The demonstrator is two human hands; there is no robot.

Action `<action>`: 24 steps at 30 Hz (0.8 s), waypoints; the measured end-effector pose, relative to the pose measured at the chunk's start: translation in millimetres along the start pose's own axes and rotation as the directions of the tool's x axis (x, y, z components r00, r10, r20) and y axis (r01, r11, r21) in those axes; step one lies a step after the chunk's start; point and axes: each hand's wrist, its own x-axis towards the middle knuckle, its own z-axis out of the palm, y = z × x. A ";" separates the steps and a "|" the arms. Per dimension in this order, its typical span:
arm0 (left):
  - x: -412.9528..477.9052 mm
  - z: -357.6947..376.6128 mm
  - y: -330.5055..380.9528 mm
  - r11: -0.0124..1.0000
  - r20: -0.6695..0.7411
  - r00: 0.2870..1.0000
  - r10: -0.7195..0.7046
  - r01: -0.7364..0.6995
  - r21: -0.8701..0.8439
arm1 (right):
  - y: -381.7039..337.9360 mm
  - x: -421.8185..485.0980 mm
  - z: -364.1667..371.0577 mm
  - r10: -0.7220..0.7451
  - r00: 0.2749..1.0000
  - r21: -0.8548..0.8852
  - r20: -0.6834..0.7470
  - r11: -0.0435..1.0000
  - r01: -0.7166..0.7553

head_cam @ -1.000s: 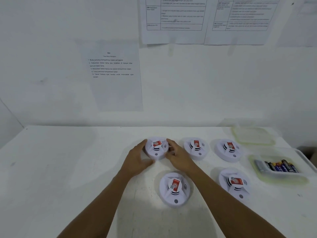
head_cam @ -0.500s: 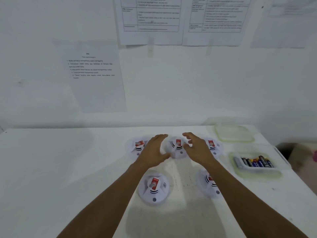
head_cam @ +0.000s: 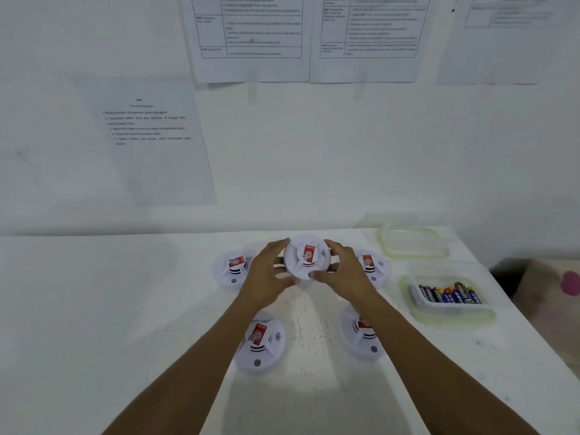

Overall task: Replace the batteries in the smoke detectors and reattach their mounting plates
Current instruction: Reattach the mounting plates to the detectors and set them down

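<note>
White round smoke detector (head_cam: pixel 307 258), red label on top | left hand (head_cam: pixel 267 274) and right hand (head_cam: pixel 346 273) gripped its sides, fingers curled round its rim

Wall sheets (head_cam: pixel 251 36) blurred beyond reading, detector stickers (head_cam: pixel 309 253), battery labels (head_cam: pixel 445 295) illegible

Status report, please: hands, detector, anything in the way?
Left hand and right hand grip middle detector from both sides. Face up, red label showing. Detector on its left and detector on its right sit close.

test/training rm: instruction sheets (head_cam: pixel 251 36) on wall, white table (head_cam: pixel 94 309).
</note>
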 end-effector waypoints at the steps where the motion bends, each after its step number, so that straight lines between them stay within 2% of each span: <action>1: 0.3 -0.8 1.3 1.000 -0.005 1.000 0.019 -0.019 -0.009 | -2.0 -1.5 -1.5 0.007 1.000 0.049 0.010 0.999 -0.007; 6: -6.4 -3.2 13.2 0.998 0.000 0.999 0.044 -0.044 -0.034 | -12.0 -10.4 -9.0 -0.028 1.000 0.154 0.014 0.988 0.025; 14: -18.7 -6.6 28.2 0.994 0.083 0.997 0.012 -0.003 -0.110 | -12.3 -25.0 -14.6 -0.037 0.999 0.168 -0.020 0.985 0.040; 24: -34.0 -6.3 38.3 0.988 0.070 0.996 -0.050 0.060 -0.145 | -12.5 -39.5 -13.3 -0.042 0.999 0.172 -0.022 0.984 0.046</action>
